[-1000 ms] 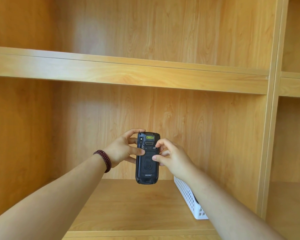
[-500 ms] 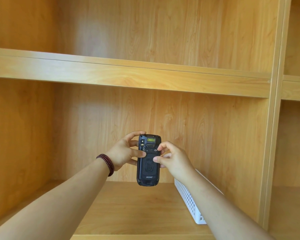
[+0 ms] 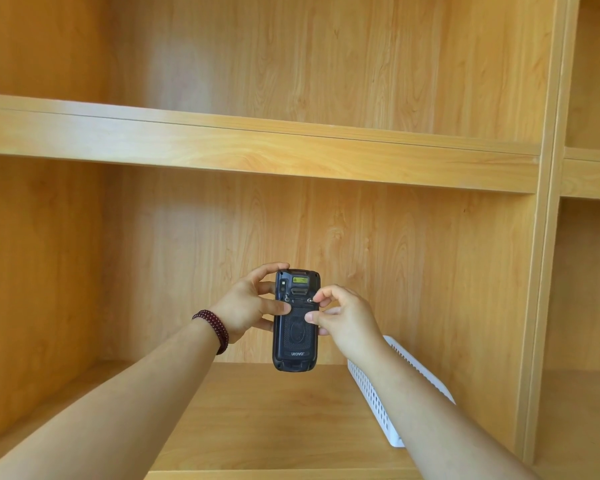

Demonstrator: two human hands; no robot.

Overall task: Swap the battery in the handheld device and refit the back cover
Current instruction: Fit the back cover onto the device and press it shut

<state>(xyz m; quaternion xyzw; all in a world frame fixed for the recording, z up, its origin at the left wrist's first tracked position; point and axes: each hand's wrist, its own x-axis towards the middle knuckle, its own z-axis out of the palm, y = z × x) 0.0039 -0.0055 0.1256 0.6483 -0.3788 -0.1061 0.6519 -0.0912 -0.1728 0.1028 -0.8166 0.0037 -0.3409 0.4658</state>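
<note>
A black handheld device (image 3: 296, 341) is held upright in the air in front of a shelf, its back facing me with the back cover (image 3: 295, 336) in place. My left hand (image 3: 246, 306) grips its left edge, thumb across the cover and fingers over the top. My right hand (image 3: 343, 317) is at the right edge, index finger and thumb pinched at the small metal latch (image 3: 309, 301) near the cover's top right. A matching latch (image 3: 287, 298) sits at the top left. No battery is visible.
A white perforated plastic basket (image 3: 374, 396) stands on the wooden shelf board (image 3: 264, 417) below my right forearm. Another shelf board (image 3: 257, 150) runs above. A vertical wooden divider (image 3: 541, 237) closes the compartment on the right. A bead bracelet (image 3: 213, 327) circles my left wrist.
My right thumb has moved off the middle of the cover, and the fingers now pinch at the top right latch. The device stays upright in my left hand.
</note>
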